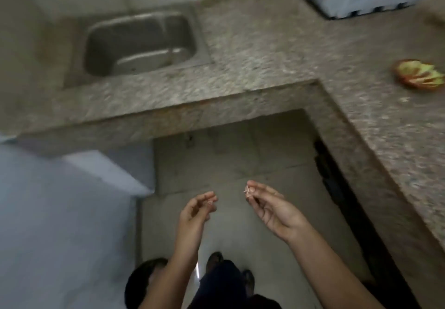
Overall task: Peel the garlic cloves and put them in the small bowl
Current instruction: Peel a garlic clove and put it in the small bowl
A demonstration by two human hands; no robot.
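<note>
The garlic piece (248, 190) is a tiny pale, pinkish-white bit with a thin point sticking out to one side; it is too small and blurred to tell clove from skin. It sits well below the sink (142, 43) in the head view, over the floor (231, 154) and off the desk (277, 50). The right hand (269, 208) pinches it between thumb and fingertips, with the other fingers loosely curled. The left hand (197, 208), just left of it and apart from it, pinches a smaller pale scrap (210, 202) the same way. Far right of the sink, a blurred red dish (419, 75) on the desk holds yellow-green pieces.
</note>
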